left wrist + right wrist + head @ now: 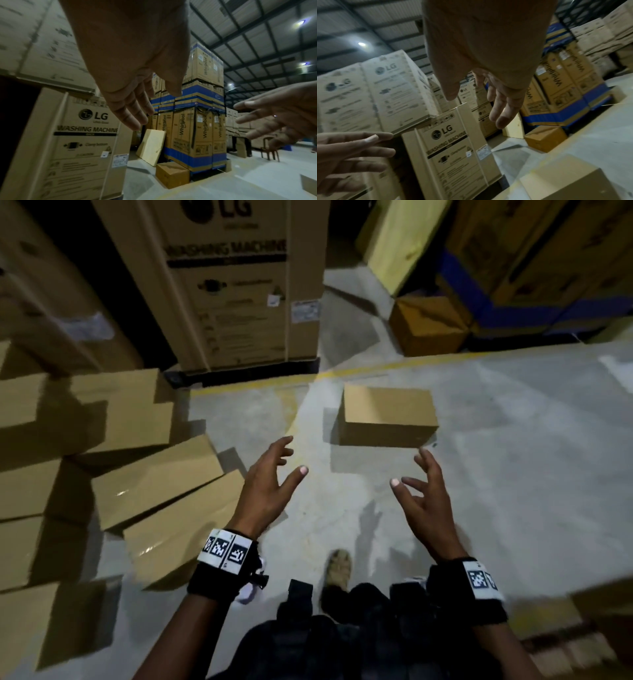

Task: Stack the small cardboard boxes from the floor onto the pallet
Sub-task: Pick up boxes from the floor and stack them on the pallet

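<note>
A small plain cardboard box (388, 414) lies alone on the grey floor ahead of me; its corner also shows low in the right wrist view (565, 182). Both hands hover just short of it with fingers spread, holding nothing. My left hand (289, 460) is near the box's left front; my right hand (411, 470) is near its right front corner, fingertips almost at the box. A jumble of several more small boxes (154, 484) lies on the left. Pale slats (565, 652) at the lower right, blurred, may be the pallet.
A tall LG washing machine carton (226, 285) stands straight ahead, behind a yellow floor line. A darker brown box (428, 325) sits by blue-banded Whirlpool cartons (193, 135). My shoe (339, 566) is on the floor between my arms. Bare concrete (531, 457) stretches right.
</note>
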